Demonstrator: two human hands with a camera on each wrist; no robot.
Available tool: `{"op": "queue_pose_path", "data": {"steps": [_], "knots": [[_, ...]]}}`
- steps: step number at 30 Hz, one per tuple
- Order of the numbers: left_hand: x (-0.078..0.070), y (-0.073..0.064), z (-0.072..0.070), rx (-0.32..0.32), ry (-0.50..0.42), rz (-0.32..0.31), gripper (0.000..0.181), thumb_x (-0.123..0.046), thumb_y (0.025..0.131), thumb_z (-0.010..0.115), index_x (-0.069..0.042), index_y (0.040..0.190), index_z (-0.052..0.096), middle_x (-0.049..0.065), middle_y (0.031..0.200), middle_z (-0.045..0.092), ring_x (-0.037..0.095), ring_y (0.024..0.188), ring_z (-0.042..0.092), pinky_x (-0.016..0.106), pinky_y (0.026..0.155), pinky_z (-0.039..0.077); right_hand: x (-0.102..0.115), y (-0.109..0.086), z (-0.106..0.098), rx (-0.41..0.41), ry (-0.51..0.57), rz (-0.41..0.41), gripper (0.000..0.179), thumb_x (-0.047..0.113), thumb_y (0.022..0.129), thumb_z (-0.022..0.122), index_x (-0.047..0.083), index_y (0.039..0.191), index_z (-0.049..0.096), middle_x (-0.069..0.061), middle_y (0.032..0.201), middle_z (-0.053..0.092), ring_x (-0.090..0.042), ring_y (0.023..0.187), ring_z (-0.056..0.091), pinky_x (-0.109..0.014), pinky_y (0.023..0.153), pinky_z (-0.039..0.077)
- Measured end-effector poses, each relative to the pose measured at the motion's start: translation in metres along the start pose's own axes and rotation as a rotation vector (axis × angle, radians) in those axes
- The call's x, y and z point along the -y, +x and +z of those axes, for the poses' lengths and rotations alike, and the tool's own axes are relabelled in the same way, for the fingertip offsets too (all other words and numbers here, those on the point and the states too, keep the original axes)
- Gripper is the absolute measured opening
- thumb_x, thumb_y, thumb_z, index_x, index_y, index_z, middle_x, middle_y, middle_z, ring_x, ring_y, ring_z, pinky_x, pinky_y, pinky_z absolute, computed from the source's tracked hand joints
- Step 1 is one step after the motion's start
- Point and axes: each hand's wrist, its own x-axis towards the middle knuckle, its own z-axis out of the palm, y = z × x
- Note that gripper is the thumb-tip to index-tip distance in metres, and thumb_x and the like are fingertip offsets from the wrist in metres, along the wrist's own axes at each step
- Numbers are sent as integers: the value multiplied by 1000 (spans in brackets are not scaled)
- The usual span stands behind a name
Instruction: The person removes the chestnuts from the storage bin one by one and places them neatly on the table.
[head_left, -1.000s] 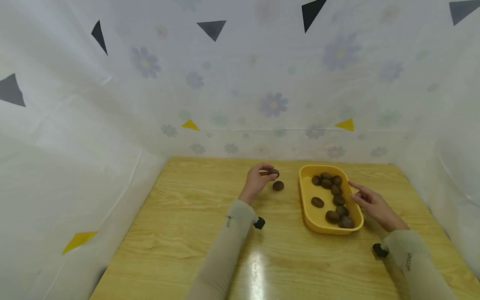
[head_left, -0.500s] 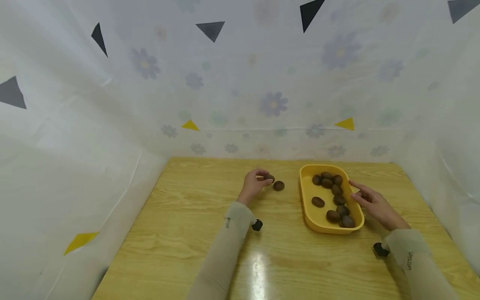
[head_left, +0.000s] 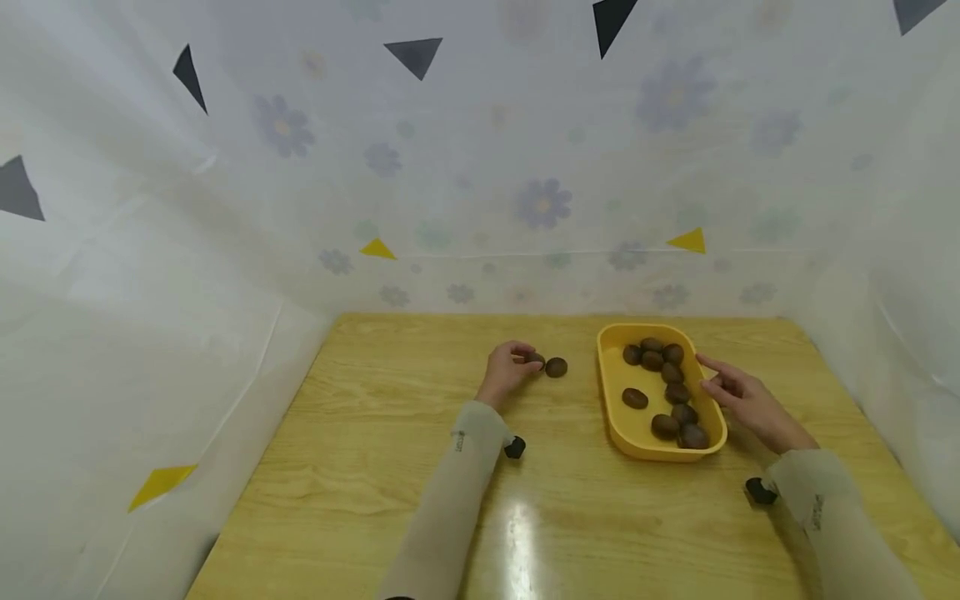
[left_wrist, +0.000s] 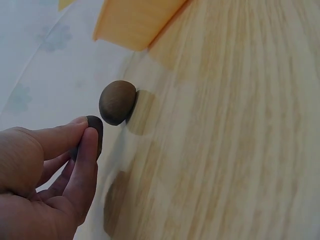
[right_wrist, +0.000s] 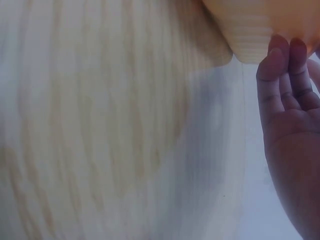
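Note:
In the head view my left hand (head_left: 508, 372) pinches a brown kiwi (left_wrist: 96, 131) between thumb and fingers, low over the table. Just right of it a second kiwi (head_left: 556, 367) lies on the wood; in the left wrist view the two nearly meet. A yellow tray (head_left: 615, 425) stands further right and holds several more kiwis (head_left: 664, 427), most along its right side and back, with one kiwi (head_left: 635, 398) apart on the left. My right hand (head_left: 753, 408) rests its fingertips against the tray's right side, seen also in the right wrist view at the outer wall.
The wooden table (head_left: 360, 467) ends at the back against a white flowered sheet (head_left: 480, 167), which also rises on both sides. Black wrist camera mounts (head_left: 515, 447) hang under both cuffs.
My left hand has brought its kiwi down and slightly left, from behind the loose kiwi to beside it. The right hand and the tray hold their place.

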Motion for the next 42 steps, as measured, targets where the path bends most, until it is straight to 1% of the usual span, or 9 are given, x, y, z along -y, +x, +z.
{"op": "queue_pose_path", "data": {"steps": [5,8,12,17,20,24,34,39,42], "knots": [[6,0,3,-5,46,-19,29,-12,94,78,-3,121,71,13,120,69,26,108,67,37,93,57,-3,-2,2,10,4,6,61,29,112,49,8,165,27,-8,103,59,-24,74,50,-37,59,44],[6,0,4,-11,61,-15,28,-11,93,79,-3,119,72,13,118,70,25,105,67,37,91,57,-2,-2,2,12,-3,-3,61,29,112,48,8,165,26,-9,101,59,-27,72,50,-37,57,44],[8,1,6,-15,109,-8,27,-12,93,80,-6,118,73,11,116,71,22,101,66,34,88,57,0,-3,2,15,-7,-5,60,29,113,47,8,165,26,-10,100,58,-30,72,50,-38,57,45],[9,1,6,-23,139,-13,27,-11,93,80,-5,118,73,10,114,71,21,101,65,34,89,56,0,-2,3,21,-4,-5,61,28,112,48,7,165,26,-10,103,58,-22,76,53,-38,60,46],[9,-1,5,-24,131,-13,30,-11,94,79,-4,122,72,12,117,71,24,105,66,37,92,57,-1,-2,4,20,-6,-5,61,29,112,48,7,165,26,-9,103,58,-17,78,54,-37,61,46],[9,-4,2,-21,111,-9,31,-10,95,77,-3,125,70,13,122,70,28,111,66,40,94,57,0,-3,4,20,-2,-4,61,28,112,47,7,165,25,-9,103,58,-16,80,55,-37,63,47],[9,-4,-2,-16,109,2,34,-11,96,76,-3,127,69,14,125,69,29,113,66,40,95,58,-3,-1,5,22,12,-13,61,27,112,48,7,165,25,-8,104,58,-16,80,55,-37,63,47],[7,-5,-2,-26,79,-15,38,-12,97,75,-3,133,67,14,131,66,29,116,65,40,95,57,-4,-1,5,22,17,-14,60,26,112,48,7,165,25,-7,103,58,-16,78,54,-37,62,46],[2,-5,-2,-29,50,-1,39,-12,97,75,-4,134,66,16,135,65,28,117,64,39,95,58,-3,-2,5,18,20,-14,60,26,112,48,6,164,26,-7,102,58,-17,76,53,-37,61,46]]}}
